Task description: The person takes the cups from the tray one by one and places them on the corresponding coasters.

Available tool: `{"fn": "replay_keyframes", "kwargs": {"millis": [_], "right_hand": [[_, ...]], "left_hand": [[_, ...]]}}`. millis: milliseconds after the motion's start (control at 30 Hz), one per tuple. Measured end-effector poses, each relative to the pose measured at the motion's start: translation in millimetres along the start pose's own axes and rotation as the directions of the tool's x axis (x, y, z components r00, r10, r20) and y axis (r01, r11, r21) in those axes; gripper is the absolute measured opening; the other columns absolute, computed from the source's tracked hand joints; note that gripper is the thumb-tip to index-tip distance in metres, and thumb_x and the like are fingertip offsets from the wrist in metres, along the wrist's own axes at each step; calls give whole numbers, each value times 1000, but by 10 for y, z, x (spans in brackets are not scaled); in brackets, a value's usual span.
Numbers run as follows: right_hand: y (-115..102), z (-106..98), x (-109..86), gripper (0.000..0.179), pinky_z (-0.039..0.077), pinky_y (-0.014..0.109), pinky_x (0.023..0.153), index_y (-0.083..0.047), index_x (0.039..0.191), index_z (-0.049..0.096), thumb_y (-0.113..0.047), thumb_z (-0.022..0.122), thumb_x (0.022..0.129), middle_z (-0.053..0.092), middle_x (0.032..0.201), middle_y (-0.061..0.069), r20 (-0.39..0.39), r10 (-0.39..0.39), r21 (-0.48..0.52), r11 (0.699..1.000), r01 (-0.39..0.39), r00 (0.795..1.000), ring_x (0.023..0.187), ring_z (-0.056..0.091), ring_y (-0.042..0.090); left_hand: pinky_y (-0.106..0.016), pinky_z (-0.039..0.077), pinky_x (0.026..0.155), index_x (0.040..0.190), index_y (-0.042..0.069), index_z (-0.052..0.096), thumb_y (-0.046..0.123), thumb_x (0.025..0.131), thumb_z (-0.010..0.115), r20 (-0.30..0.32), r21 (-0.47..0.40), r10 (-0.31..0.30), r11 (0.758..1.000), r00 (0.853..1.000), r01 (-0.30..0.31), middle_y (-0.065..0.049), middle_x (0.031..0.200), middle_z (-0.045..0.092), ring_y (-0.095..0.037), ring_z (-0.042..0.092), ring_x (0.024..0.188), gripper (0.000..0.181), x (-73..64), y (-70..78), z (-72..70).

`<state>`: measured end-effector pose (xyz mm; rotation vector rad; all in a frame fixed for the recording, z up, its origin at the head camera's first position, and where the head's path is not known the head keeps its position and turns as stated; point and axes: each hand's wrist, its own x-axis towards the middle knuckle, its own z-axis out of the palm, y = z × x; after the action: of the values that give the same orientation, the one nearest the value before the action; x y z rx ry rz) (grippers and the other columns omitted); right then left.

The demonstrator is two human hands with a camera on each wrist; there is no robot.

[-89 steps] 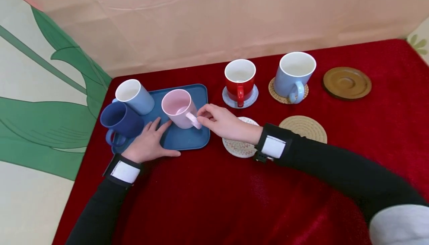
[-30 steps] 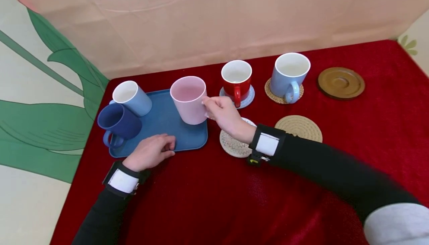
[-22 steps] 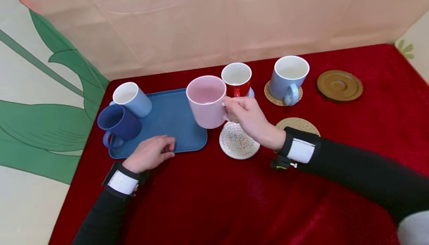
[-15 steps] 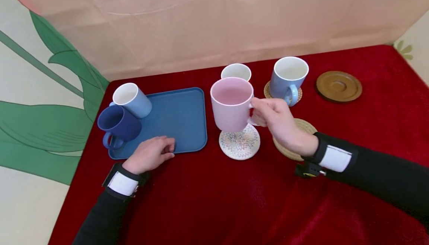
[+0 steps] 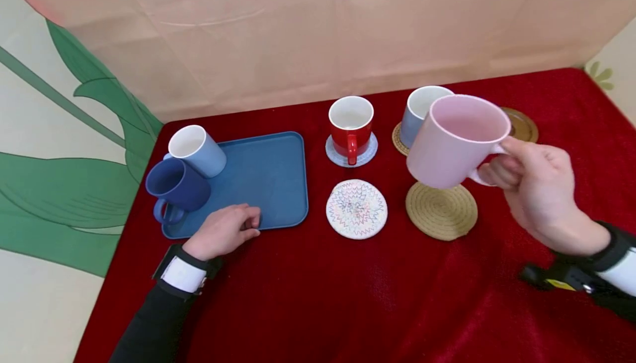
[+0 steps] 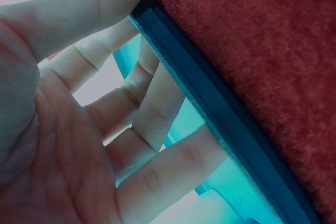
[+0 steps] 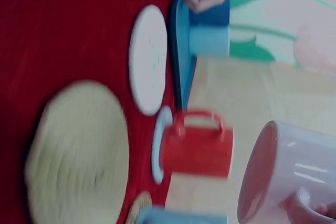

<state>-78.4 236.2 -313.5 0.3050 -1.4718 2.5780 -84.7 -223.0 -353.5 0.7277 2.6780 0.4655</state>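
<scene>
Holding pink mug by handle, at ten o'clock from gripping right hand; clasping tray rim with left hand.

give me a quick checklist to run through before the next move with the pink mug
1. Right hand has a hold on the pink mug: ok, it grips the handle.
2. Pink mug resting on a surface: not ok, it is held in the air.
3. Straw coaster bare: ok, nothing shows on it.
4. White patterned coaster bare: ok, in full view with nothing on it.
5. Wooden coaster bare: cannot tell, it is partly hidden behind the mug and hand.
6. Left hand clear of the pink mug: ok, it lies at the tray's near edge.
</scene>
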Motion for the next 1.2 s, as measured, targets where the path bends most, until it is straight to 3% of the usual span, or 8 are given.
{"fn": "replay_keyframes", "kwargs": {"millis": [167, 300, 400, 667, 700, 833, 900, 1200], "right_hand": [[-159, -296, 108, 55, 29, 30, 48, 0, 53, 23, 3, 41, 105, 18, 50, 6, -173, -38, -12, 999, 37, 984, 45, 9, 16], [-224, -452, 235, 56, 13, 30, 45, 0, 51, 23, 1, 44, 104, 17, 48, 6, -345, -68, 3, 997, 74, 936, 44, 6, 15], [-237, -536, 331, 56, 7, 29, 47, 0, 52, 22, 0, 44, 103, 19, 47, 6, -422, -100, 0, 994, 110, 901, 44, 6, 15], [-191, -704, 529, 53, 18, 24, 40, 3, 55, 25, 1, 51, 100, 24, 46, 6, -516, -139, -23, 989, 149, 845, 43, 9, 17], [-182, -728, 549, 52, 17, 25, 40, 3, 55, 26, 0, 52, 100, 25, 46, 6, -533, -144, -40, 989, 145, 834, 43, 10, 17], [-143, -852, 628, 49, 29, 23, 38, 4, 55, 29, -1, 53, 98, 29, 47, 6, -590, -137, -74, 990, 116, 796, 42, 14, 17], [-117, -920, 663, 48, 31, 23, 39, 5, 56, 32, -2, 54, 98, 31, 47, 7, -603, -140, -103, 990, 97, 785, 41, 18, 18], [48, -1198, 741, 47, 39, 22, 39, 9, 54, 41, -2, 54, 98, 40, 44, 7, -601, -139, -145, 987, 64, 787, 38, 37, 16]], "left_hand": [[-28, 36, 59, 80, 18, 52, 10, 90, 77, 2, 2, -9, 1000, 1000, 9, 4, 74, 48, -12, 46, 66, 28, -20, 3, 4], [-28, 36, 59, 80, 18, 52, 10, 90, 77, -3, 1, -8, 1000, 1000, 8, 4, 74, 48, -11, 46, 66, 28, -40, 2, 0], [-29, 36, 59, 80, 18, 52, 9, 90, 77, -13, 7, -7, 1000, 1000, 7, 4, 74, 47, -11, 45, 66, 29, -60, -2, -4], [-29, 35, 59, 80, 18, 52, 9, 90, 77, -17, 11, -10, 1000, 1000, 10, 5, 73, 47, -11, 45, 66, 29, -85, -7, -11], [-29, 35, 59, 80, 19, 52, 10, 90, 77, -16, 9, -9, 1000, 1000, 9, 4, 73, 47, -11, 45, 66, 28, -81, -7, -12], [-28, 35, 59, 80, 19, 52, 9, 90, 77, -19, 11, -5, 1000, 1000, 6, 4, 73, 47, -11, 45, 66, 28, -66, 1, -9], [-28, 35, 59, 80, 19, 52, 9, 90, 77, -21, 11, -1, 1000, 1000, 1, 4, 73, 47, -11, 45, 66, 29, -55, 3, -5], [-29, 35, 59, 79, 18, 51, 9, 90, 77, -8, 8, -8, 1000, 1000, 8, 4, 73, 46, -12, 45, 66, 29, -26, 14, 11]]}}
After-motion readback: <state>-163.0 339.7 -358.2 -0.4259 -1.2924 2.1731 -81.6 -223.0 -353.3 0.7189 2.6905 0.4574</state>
